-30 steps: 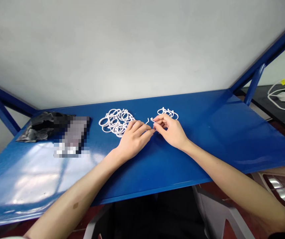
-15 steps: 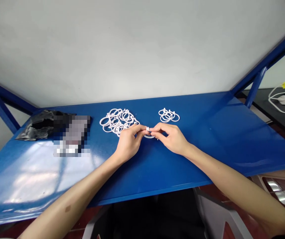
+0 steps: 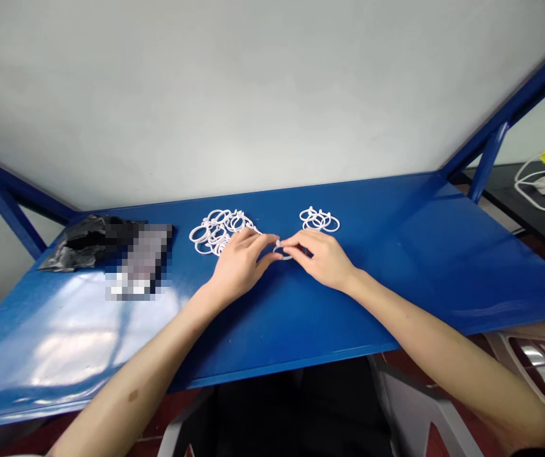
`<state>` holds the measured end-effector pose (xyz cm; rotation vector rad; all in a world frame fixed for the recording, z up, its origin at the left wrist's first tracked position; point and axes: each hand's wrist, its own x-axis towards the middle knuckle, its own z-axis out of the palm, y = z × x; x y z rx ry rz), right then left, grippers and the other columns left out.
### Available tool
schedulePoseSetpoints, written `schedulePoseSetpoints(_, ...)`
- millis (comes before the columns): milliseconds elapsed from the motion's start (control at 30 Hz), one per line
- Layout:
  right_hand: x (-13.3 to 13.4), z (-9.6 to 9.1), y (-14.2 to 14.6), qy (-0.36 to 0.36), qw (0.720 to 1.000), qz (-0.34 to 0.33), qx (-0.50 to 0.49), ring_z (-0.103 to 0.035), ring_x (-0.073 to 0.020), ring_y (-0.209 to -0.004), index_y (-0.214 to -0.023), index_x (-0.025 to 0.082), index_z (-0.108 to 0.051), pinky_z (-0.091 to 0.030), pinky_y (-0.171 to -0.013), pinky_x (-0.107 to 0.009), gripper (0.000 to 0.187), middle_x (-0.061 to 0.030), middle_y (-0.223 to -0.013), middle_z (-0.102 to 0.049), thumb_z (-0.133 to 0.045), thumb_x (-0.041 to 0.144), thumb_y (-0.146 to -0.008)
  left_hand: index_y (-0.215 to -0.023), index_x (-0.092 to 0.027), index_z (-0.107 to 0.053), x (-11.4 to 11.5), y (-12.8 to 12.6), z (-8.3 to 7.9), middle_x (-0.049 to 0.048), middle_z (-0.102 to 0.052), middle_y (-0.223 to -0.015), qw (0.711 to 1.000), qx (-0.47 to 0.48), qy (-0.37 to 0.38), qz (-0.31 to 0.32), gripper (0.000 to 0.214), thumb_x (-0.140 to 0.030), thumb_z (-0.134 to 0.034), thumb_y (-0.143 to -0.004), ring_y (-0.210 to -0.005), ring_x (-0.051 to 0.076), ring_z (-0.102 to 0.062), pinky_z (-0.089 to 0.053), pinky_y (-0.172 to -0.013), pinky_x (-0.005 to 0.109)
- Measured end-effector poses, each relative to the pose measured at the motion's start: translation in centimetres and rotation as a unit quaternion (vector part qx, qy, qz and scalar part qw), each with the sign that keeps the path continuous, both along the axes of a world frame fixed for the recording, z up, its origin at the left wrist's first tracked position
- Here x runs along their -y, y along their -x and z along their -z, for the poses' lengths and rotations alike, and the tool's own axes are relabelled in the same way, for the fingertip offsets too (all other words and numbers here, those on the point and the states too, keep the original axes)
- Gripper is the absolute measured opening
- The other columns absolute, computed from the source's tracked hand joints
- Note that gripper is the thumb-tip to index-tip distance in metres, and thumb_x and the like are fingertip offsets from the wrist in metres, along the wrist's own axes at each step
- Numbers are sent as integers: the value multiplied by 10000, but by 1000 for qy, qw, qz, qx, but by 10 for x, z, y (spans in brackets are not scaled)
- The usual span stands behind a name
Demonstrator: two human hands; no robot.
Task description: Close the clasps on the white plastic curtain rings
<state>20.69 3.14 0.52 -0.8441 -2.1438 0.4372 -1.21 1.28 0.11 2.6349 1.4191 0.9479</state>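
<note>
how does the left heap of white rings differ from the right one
The left heap is larger and spreads wider; the right heap has only a few rings. The left heap is a dense tangle, while loops in the right heap are easier to tell apart. The left heap is partly hidden by the left hand, whereas the right heap is mostly in view. Both are white rings on the blue table.

From here I see 1 slim white ring (image 3: 286, 258) pinched between the left hand (image 3: 240, 260) and right hand (image 3: 326, 259), its small knob at the far side. Left of it lies a tangled heap of white rings (image 3: 200, 234); farther off and right, at least 3 overlap in a loose cluster (image 3: 319, 224).
</note>
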Motion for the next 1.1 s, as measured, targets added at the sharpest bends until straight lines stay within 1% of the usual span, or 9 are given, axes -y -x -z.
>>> schedulePoseSetpoints(100, -18, 0, -11, -20, 993, 116, 27, -659, -209, -899, -952, 217, -701, -532, -805, -353, 142, -48, -963, -745, -583, 273, -1006, -1222, -180, -648, -8, 13, 0, 139, -693, -1154, 994, -76, -21, -77, 388, -414, -693, -915, -1107, 328, -575, -488, -969, 482)
schedulePoseSetpoints(167, -32, 2, -24, -28, 980, 191, 44, -631, -244, -957, -926, 212, -703, -529, -830, -386, 122, -68, -975, -721, -600, 247, -981, -1126, -193, -691, -13, 22, 2, 140, -670, -1189, 989, -106, -17, -103, 304, -387, -713, -893, -1138, 355, -540, -471, -984, 517)
schedulePoseSetpoints(267, -49, 7, -41, -14, 958, 276, 74, -595, -289, -1004, -951, 205, -721, -537, -856, -449, 93, -105, -1042, -665, -640, 249, -938, -1014, -223, -720, -18, 31, 5, 114, -669, -1183, 989, -121, -16, -85, 144, -318, -685, -912, -1134, 347, -514, -460, -966, 519)
schedulePoseSetpoints(333, -53, 9, -46, -9, 950, 299, 89, -576, -310, -1039, -1009, 208, -729, -543, -862, -481, 132, -122, -1091, -630, -641, 265, -929, -973, -228, -721, -19, 33, 7, 101, -682, -1144, 991, -112, -21, -68, 90, -285, -669, -925, -1099, 326, -515, -457, -941, 496)
schedulePoseSetpoints(433, -48, 8, -42, -34, 955, 282, 85, -560, -312, -1071, -1072, 214, -723, -541, -896, -501, 179, -129, -1127, -603, -611, 275, -947, -928, -233, -714, -19, 30, 8, 79, -702, -1045, 995, -86, -24, -53, 53, -260, -669, -930, -1020, 289, -523, -443, -904, 452)
schedulePoseSetpoints(567, -30, 4, -24, -55, 978, 192, 57, -581, -284, -1059, -1079, 210, -709, -525, -935, -481, 171, -113, -1089, -642, -580, 264, -982, -914, -228, -704, -16, 22, 5, 59, -702, -910, 995, -60, -56, -49, 71, -276, -663, -947, -953, 263, -528, -421, -842, 403)
schedulePoseSetpoints(733, -9, 7, -3, 51, 998, 37, 28, -650, -214, -953, -1078, 220, -685, -536, -869, -388, 161, -53, -993, -704, -598, 332, -1001, -932, -222, -703, -8, 11, 1, 45, -699, -861, 991, -46, -121, -11, 96, -293, -649, -966, -888, 225, -548, -415, -791, 359)
schedulePoseSetpoints(900, -3, 8, 7, 165, 986, 34, 7, -671, -161, -821, -1020, 213, -683, -522, -761, -314, 155, -27, -951, -739, -600, 342, -995, -953, -206, -704, -1, 4, 0, 47, -697, -870, 987, -66, -131, 60, 108, -290, -639, -973, -863, 212, -551, -447, -792, 354)
schedulePoseSetpoints(1100, -6, 8, 7, 200, 979, 26, -11, -682, -139, -766, -918, 207, -677, -515, -718, -281, 99, -6, -888, -754, -608, 257, -968, -970, -203, -700, -2, 5, 5, 43, -703, -887, 988, -63, -102, 100, 106, -259, -612, -987, -822, 193, -561, -467, -773, 343)
